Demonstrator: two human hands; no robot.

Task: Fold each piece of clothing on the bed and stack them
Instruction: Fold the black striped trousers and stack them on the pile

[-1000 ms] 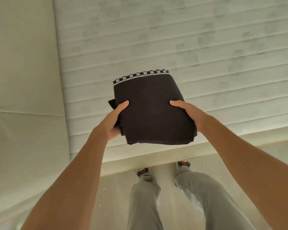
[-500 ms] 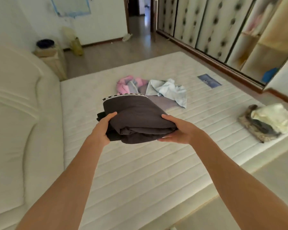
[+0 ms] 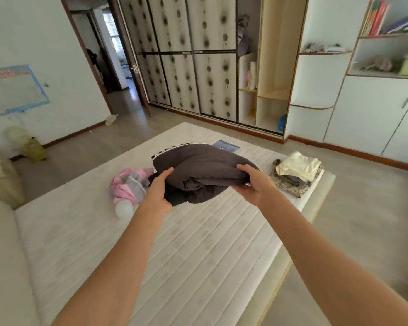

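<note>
I hold a folded dark charcoal cloth garment with a black-and-white checkered trim up in the air above the white quilted mattress, with both arms stretched out in front of me. My left hand grips its left edge, the thumb lying over the top of the fabric and the other fingers curled underneath, out of sight. My right hand grips the right edge the same way, thumb pressed on top and fingers tucked beneath the bundle. The checkered trim runs along the far edge, away from me, and some loose folds sag down between my hands on the near side.

On the mattress behind and to the left of the bundle lies a crumpled heap of pink and pale grey clothes, partly hidden by my left hand and the dark garment. Near the far right corner of the mattress sits a small stack of folded clothes, a cream piece on top and a patterned brownish one at the bottom. A blue rectangular label shows on the mattress just beyond the garment I carry.

Past the bed stand a patterned sliding-door wardrobe and white cupboards with open shelves.
</note>
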